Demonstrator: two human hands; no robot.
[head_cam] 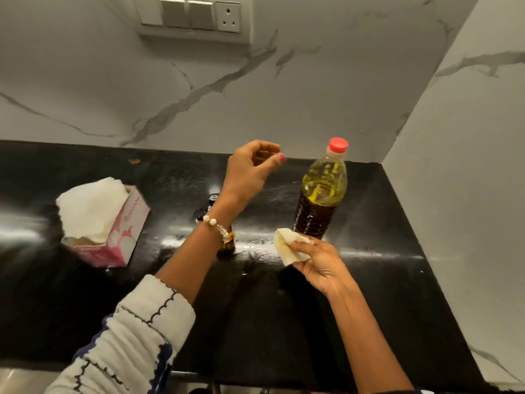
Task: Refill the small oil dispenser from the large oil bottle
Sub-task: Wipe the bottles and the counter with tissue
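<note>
The large oil bottle [322, 194] stands upright on the black counter, red cap on, yellow oil inside. The small oil dispenser [227, 243] stands to its left, mostly hidden behind my left wrist; only its dark top and amber base show. My left hand [250, 172] hovers above the dispenser with fingers curled and nothing visible in them. My right hand [315, 263] pinches a crumpled, oil-stained tissue [287, 245] just in front of the large bottle's base.
A pink tissue box [110, 231] with white tissue sticking out lies at the left of the black counter [383, 251]. Marble walls close the back and right side. A switch panel [196, 15] sits on the back wall.
</note>
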